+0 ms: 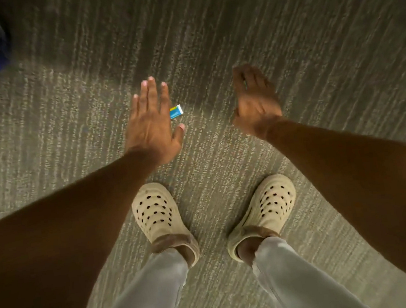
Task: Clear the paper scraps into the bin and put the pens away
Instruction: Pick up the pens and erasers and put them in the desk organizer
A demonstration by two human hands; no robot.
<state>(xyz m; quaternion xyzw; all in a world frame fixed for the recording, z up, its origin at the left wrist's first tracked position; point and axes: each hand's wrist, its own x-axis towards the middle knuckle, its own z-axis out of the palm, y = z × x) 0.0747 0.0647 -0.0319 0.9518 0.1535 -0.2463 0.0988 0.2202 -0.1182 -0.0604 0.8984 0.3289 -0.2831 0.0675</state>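
Two bare hands (152, 124) (256, 100), unreadable eraser (176, 111)

A small rectangular scrap (176, 111), blue with a yellow band and a white end, lies on the striped grey-green carpet (221, 152). Whether it is paper or some other small thing cannot be told. It sits tilted, its white end pointing up and to the right. Part of it is hidden behind the edge of the left hand (152, 124), between that hand's forefinger and thumb. It lies ahead of the left clog (157, 214).
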